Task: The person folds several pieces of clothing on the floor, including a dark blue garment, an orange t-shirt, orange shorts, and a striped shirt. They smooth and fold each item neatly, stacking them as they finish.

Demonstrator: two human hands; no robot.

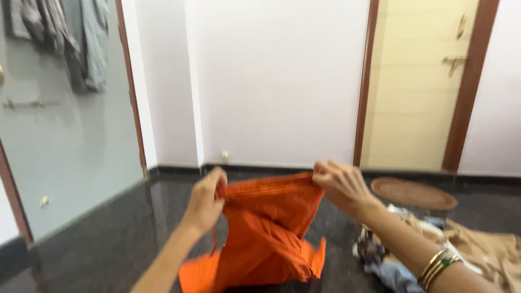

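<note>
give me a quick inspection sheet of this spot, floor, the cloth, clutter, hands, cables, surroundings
surface: dark polished stone floor, glossy, reflecting light
job's things: orange pleated garment, held up by its top edge, lower part hanging down to the floor
clutter: pile of clothes on the floor at right, tan and blue-grey pieces; oval woven mat by the door
grippers: left hand and right hand each grip a top corner of the garment; bangles on the right wrist
cables: nothing seen
surroundings: white wall; cream door in a brown frame at right; grey door at left with clothes hanging on it
</note>
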